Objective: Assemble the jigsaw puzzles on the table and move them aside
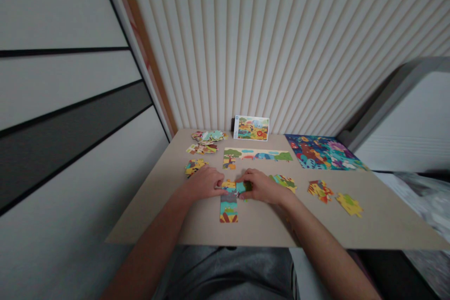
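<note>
My left hand (207, 182) rests at the left edge of a joined strip of puzzle pieces (228, 208), its thumb and fingers on the strip's upper part. From the right, my right hand (256, 185) pinches a teal and green puzzle piece (242, 187) that lies against the strip's right side. Whether the two are locked together cannot be made out. Above the hands lies a joined row of pieces (267, 155) with trees and animals, extending down at its left end.
Piles of pieces (209, 136) lie at the back left, others (194, 167) beside my left hand. A picture card (251, 128) stands at the back. Loose pieces (319, 191) and a yellow piece (349, 204) lie right, below a dark blue puzzle (323, 152).
</note>
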Demonstrator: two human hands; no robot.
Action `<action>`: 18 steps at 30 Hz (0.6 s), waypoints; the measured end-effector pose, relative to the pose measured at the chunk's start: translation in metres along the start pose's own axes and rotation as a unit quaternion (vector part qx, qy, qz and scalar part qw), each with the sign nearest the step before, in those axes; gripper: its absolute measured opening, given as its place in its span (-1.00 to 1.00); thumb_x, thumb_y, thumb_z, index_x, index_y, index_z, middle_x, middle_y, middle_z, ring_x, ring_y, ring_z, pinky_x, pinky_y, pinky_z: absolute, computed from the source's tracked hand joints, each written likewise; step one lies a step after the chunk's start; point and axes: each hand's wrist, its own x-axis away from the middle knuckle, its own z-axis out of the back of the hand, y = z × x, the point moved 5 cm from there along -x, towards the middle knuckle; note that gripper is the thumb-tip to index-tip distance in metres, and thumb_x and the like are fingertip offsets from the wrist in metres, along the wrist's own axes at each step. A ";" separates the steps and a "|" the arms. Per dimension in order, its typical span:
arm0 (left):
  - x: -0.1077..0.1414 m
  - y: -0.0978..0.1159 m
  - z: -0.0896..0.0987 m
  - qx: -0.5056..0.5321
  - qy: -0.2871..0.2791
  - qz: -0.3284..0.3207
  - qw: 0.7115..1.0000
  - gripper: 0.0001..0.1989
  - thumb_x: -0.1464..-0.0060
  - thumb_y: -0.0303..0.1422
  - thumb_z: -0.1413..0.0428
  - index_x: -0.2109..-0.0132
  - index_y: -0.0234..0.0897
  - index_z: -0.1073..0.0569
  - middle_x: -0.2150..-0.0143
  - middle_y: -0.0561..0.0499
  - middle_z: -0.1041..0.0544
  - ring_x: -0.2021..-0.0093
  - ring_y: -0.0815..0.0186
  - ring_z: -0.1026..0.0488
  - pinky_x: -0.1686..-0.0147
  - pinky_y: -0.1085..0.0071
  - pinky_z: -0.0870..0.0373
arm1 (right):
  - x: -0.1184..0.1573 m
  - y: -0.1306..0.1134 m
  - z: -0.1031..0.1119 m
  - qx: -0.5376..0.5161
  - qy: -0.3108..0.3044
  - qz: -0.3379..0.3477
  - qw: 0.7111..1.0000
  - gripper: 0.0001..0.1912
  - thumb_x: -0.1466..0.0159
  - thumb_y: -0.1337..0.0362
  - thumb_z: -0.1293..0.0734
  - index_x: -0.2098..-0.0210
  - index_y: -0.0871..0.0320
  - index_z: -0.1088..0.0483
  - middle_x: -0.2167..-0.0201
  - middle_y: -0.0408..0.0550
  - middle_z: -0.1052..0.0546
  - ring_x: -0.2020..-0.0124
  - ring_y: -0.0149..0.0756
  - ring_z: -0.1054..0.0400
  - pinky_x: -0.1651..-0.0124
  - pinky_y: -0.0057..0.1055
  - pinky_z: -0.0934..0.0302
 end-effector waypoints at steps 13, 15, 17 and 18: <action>0.000 -0.002 -0.003 -0.009 -0.008 -0.006 1.000 -0.62 -0.09 -0.03 -0.29 0.38 -0.24 -0.42 0.42 0.09 -0.51 0.33 0.26 -0.41 0.22 0.35 -0.13 | 0.002 0.003 0.003 -0.028 -0.016 0.011 0.999 -0.50 -0.22 0.11 -0.50 -0.13 0.04 -0.49 0.12 0.00 -0.47 0.07 -0.16 -0.36 -0.05 -0.30 -0.22; 0.000 -0.002 -0.003 -0.013 -0.007 -0.009 1.000 -0.61 -0.11 -0.02 -0.28 0.37 -0.24 -0.42 0.41 0.08 -0.50 0.33 0.26 -0.41 0.22 0.35 -0.14 | 0.003 0.005 0.004 -0.029 -0.021 0.006 0.999 -0.50 -0.23 0.16 -0.49 -0.14 0.06 -0.48 0.12 0.00 -0.47 0.08 -0.17 -0.37 -0.03 -0.30 -0.23; 0.000 -0.002 -0.003 -0.017 -0.007 -0.010 1.000 -0.60 -0.12 -0.01 -0.26 0.37 -0.24 -0.42 0.41 0.08 -0.50 0.33 0.26 -0.41 0.22 0.35 -0.15 | 0.004 0.007 0.006 -0.033 -0.021 0.004 0.999 -0.51 -0.23 0.21 -0.49 -0.14 0.07 -0.48 0.12 0.01 -0.48 0.10 -0.18 -0.38 -0.02 -0.31 -0.25; 0.000 -0.002 -0.003 -0.019 -0.008 -0.011 1.000 -0.60 -0.13 0.00 -0.25 0.37 -0.24 -0.42 0.41 0.07 -0.50 0.33 0.26 -0.41 0.21 0.35 -0.15 | 0.004 0.008 0.006 -0.036 -0.020 0.004 0.999 -0.54 -0.25 0.23 -0.46 -0.14 0.08 -0.48 0.12 0.02 -0.49 0.11 -0.19 -0.39 -0.01 -0.31 -0.25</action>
